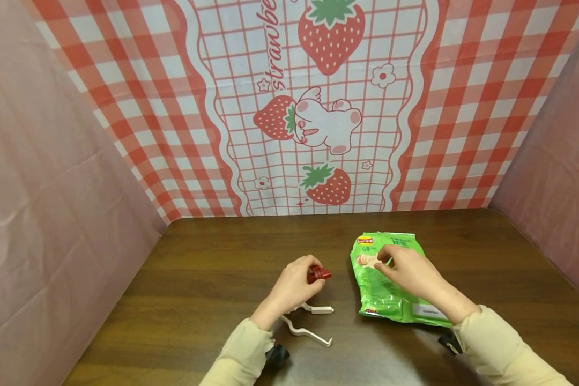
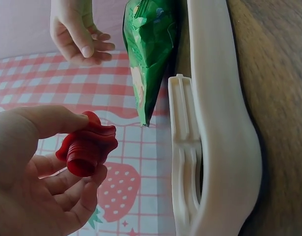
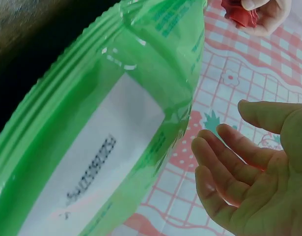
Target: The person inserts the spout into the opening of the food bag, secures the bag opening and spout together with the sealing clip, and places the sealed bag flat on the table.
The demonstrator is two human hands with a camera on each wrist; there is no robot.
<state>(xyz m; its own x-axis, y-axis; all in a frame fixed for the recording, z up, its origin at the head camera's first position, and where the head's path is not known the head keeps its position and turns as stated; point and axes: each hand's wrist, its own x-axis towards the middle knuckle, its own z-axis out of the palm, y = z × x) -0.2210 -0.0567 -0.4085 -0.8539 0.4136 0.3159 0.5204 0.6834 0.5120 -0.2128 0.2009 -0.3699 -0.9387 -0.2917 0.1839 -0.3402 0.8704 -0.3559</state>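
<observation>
My left hand [image 1: 294, 281] pinches a small red plastic cap [image 1: 318, 274] between thumb and fingers. In the left wrist view the red cap [image 2: 84, 147] shows a ribbed round neck and a wavy flange. Just below that hand lies a white plastic bag clip [image 1: 322, 310], its two arms spread apart and one end hidden behind the hand and wrist. My right hand [image 1: 407, 271] is over a green snack bag [image 1: 381, 295]. Its fingers are loosely bent with nothing between them, as the right wrist view shows of that hand [image 3: 244, 172].
The brown wooden table [image 1: 212, 257] reaches back to a red-and-white checked cloth [image 1: 444, 107] with strawberry prints. Pinkish cloth [image 1: 67, 187] hangs on the left, and a similar one [image 1: 555, 187] on the right.
</observation>
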